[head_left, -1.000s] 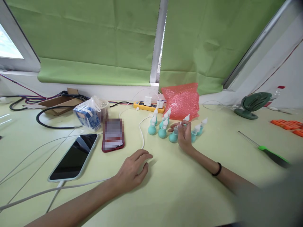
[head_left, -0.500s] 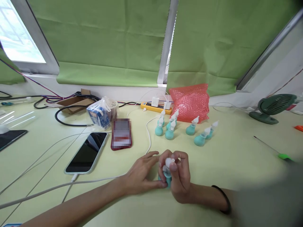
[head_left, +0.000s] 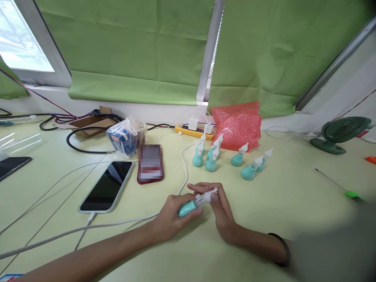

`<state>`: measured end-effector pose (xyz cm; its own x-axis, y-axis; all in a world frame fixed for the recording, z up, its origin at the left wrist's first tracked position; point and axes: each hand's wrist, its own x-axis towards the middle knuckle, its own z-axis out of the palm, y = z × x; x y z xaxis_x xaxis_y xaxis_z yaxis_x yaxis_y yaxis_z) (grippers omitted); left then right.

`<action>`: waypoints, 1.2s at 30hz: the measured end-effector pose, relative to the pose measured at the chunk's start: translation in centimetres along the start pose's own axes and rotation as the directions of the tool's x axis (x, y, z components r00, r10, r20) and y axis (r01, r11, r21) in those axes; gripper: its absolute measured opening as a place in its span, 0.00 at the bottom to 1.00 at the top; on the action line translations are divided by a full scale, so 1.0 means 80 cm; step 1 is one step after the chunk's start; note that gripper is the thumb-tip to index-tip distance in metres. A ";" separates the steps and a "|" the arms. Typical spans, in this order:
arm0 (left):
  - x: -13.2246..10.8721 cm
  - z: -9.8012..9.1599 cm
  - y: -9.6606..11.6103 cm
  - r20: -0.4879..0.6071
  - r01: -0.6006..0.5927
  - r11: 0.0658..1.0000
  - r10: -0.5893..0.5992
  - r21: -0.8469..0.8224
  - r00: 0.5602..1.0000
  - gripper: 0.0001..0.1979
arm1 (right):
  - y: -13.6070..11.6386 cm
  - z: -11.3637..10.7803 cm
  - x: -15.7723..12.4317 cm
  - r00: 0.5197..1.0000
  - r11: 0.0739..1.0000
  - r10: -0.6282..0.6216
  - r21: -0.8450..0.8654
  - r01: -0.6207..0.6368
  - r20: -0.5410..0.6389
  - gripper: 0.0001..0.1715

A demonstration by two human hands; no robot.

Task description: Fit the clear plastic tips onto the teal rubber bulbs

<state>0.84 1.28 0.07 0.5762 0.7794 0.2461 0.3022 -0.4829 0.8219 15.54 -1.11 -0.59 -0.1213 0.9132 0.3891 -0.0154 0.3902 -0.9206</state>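
A teal nasal aspirator (head_left: 188, 208) with a clear neck and white tip lies tilted between my hands, its tip pointing up and right. Around its teal bulb, the thumb and fingers of my left hand (head_left: 173, 216) are closed. My right hand (head_left: 225, 213) pinches the white tip between thumb and fingers. Farther back, several similar nasal aspirators (head_left: 210, 164) stand on the table, and a few lean, such as the tilted one (head_left: 248, 172) at the right of the group.
A red bubble-wrap bag (head_left: 236, 127) lies behind the aspirators, beside a yellow power strip (head_left: 194, 132). On the left are a charging phone (head_left: 106, 188), a red-edged phone (head_left: 150, 164) and a plastic-wrapped pack (head_left: 125, 139). At right are a green fan (head_left: 340, 133) and a green-handled screwdriver (head_left: 352, 194).
The held aspirator has gone from upright to tilted, its bulb now toward the left. My left hand has closed round the bulb, and my right fingers have shifted along the tip.
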 end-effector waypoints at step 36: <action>0.007 -0.003 0.002 0.167 0.107 0.941 -0.055 -0.321 0.984 0.15 | 0.003 0.028 0.008 0.988 0.983 -0.064 0.162 0.086 -0.138 0.08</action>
<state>1.01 1.72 0.43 0.6779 0.7267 0.1114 0.1019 -0.2430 0.9647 13.25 -0.71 -0.67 0.0179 0.8938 0.4482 -0.1860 0.4434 -0.8768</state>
